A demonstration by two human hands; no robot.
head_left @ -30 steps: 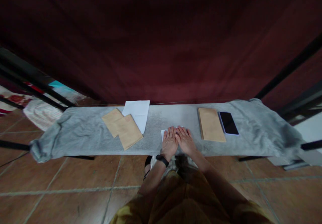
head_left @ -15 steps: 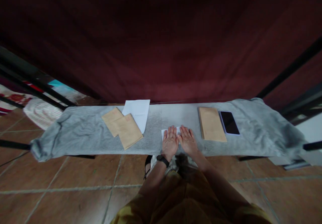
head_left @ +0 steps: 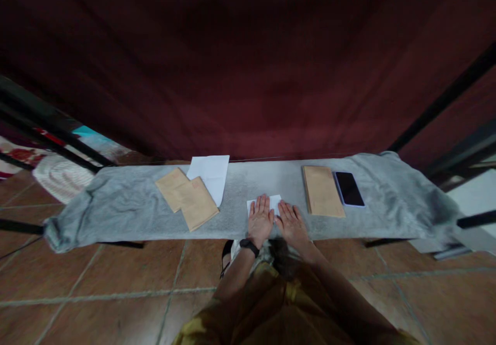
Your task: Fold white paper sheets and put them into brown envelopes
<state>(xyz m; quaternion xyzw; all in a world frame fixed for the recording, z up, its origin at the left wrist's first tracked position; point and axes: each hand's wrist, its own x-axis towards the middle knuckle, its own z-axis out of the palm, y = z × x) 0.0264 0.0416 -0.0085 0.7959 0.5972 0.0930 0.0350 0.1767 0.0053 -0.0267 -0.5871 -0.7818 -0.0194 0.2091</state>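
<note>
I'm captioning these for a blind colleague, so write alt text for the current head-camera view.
A person's left hand lies flat on white paper on a grey cloth, the right hand at the paper's right edge. To the left, two brown envelopes partly cover a white sheet; to the right lie a brown paper stack and a phone.

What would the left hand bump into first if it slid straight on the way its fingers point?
Probably the dark red backdrop, after the left hand slides off the white paper and across the grey cloth; depth there is unclear.
</note>
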